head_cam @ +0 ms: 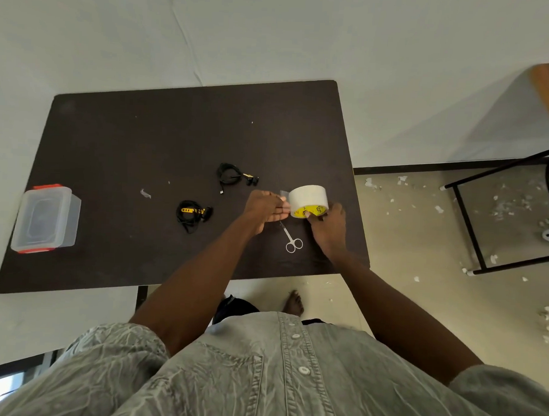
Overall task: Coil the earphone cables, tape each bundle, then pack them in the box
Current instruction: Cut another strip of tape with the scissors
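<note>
Two hands work above the right part of a dark brown tabletop [145,135] with rounded corners. The right hand [328,228] holds a roll of white tape [307,198] with a yellow core, its fingers curled around the roll and the thumb inside the core. The left hand [264,209] pinches the free end of the tape with its fingers pressed together at the left side of the roll. Small metal scissors [292,238] lie on the tabletop under the hands.

One coiled black earphone cable [229,175] lies near the middle of the tabletop, with its earbuds beside it. A second black bundle with a yellow band [192,212] lies nearer to the person, to the left of the hands. A clear plastic box [47,218] with red clips stands at the left edge of the tabletop, well apart from the cables.

The tabletop stands against a pale wall [273,36]. The floor [406,228] at the right is beige and carries many white scraps. A black metal chair frame [466,214] stands there.
</note>
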Action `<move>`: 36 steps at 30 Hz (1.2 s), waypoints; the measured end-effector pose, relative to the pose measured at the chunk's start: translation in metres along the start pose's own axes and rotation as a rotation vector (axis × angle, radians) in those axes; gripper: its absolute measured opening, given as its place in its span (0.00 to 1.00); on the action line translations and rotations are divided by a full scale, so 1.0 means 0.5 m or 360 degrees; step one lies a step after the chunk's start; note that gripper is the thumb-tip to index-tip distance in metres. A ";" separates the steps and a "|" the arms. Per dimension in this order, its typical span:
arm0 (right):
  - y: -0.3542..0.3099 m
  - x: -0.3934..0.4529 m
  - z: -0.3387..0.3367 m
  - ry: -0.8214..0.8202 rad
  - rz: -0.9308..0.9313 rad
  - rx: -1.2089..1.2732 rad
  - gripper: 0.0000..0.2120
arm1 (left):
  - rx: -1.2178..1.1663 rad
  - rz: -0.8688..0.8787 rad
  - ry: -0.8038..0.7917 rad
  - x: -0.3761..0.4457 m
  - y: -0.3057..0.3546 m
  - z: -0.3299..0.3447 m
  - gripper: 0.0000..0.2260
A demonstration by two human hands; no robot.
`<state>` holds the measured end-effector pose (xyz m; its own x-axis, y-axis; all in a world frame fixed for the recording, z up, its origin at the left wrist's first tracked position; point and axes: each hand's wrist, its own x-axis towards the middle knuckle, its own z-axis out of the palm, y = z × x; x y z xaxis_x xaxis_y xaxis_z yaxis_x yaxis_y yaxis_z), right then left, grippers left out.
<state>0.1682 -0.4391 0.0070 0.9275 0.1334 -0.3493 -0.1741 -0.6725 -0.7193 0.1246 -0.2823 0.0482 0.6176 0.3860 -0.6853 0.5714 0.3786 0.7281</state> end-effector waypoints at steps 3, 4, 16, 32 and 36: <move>0.022 -0.042 0.011 0.0142 0.0042 -0.0092 0.15 | 0.0060 0.0011 -0.0009 0.000 0.004 0.002 0.05; 0.029 -0.055 0.018 0.0101 -0.0033 -0.0155 0.12 | 0.0068 0.0011 -0.0009 0.000 0.006 0.002 0.05; 0.028 -0.088 0.062 -0.0351 -0.0192 -0.0532 0.14 | 0.0005 -0.0058 -0.0072 0.004 -0.003 -0.010 0.04; 0.065 -0.117 -0.029 -0.0888 0.0690 0.1577 0.14 | -0.0081 -0.0131 -0.0150 0.016 -0.019 -0.024 0.02; 0.052 -0.118 -0.036 -0.1010 0.0673 0.1603 0.08 | -0.0085 -0.0134 -0.0157 0.021 -0.020 -0.026 0.02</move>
<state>0.1151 -0.4777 0.0196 0.4650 0.5566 -0.6885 -0.8509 0.0663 -0.5211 0.1182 -0.2710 0.0335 0.6205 0.2674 -0.7372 0.5953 0.4512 0.6648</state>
